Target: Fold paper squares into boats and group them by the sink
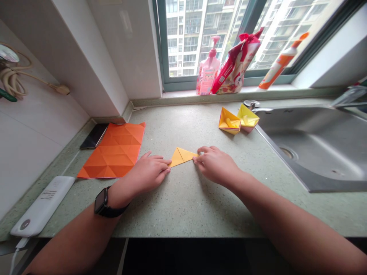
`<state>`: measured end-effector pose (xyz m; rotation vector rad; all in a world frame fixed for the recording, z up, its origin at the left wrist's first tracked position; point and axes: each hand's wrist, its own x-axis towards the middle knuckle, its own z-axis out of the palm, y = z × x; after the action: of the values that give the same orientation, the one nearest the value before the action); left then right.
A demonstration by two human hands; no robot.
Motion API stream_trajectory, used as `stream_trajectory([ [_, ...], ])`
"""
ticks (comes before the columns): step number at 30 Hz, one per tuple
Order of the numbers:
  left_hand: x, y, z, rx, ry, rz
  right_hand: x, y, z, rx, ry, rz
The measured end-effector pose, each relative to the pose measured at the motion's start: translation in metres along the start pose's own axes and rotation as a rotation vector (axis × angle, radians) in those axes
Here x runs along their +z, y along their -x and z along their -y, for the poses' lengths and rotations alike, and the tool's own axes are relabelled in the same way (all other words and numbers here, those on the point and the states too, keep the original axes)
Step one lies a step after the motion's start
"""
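Under our window is a speckled green counter [183,214] beside a steel sink [312,149]. A yellow paper triangle [182,157] lies flat in the middle, between our hands. Our left hand [146,173] is half open, with its fingers together and their tips touching one corner. Our right hand [216,165] is half open too, its fingers touching the other corner. Two yellow paper boats [237,120] sit near the sink, and a creased orange paper sheet [111,151] lies to the left.
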<state>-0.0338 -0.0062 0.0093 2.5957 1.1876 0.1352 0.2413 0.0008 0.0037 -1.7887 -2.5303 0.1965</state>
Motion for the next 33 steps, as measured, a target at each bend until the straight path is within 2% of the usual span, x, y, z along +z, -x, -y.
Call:
stream_trajectory([
  [4,-0.001,0.001,0.001,0.014,0.011,0.002,0.003,-0.001,-0.01,0.027,0.031,-0.033],
  [11,0.003,-0.001,0.004,0.021,0.036,-0.054,0.007,-0.007,-0.023,0.049,0.062,-0.078],
  [13,0.006,-0.003,0.005,0.01,0.041,-0.083,0.009,-0.01,-0.025,0.044,0.074,-0.125],
  [15,0.01,-0.005,0.005,-0.003,0.046,-0.13,0.012,-0.014,-0.027,-0.013,0.07,-0.194],
  [17,0.013,-0.006,0.006,-0.016,0.048,-0.169,0.016,-0.018,-0.028,-0.13,0.017,-0.227],
  [21,0.017,-0.008,0.008,-0.013,0.041,-0.196,0.027,-0.024,-0.028,-0.335,-0.135,-0.171],
  [26,0.018,-0.008,0.012,-0.051,0.087,-0.232,0.035,-0.029,-0.027,-0.383,-0.185,-0.224],
  [33,0.02,-0.011,0.015,-0.031,0.068,-0.277,0.032,-0.027,-0.024,-0.373,-0.212,-0.221],
])
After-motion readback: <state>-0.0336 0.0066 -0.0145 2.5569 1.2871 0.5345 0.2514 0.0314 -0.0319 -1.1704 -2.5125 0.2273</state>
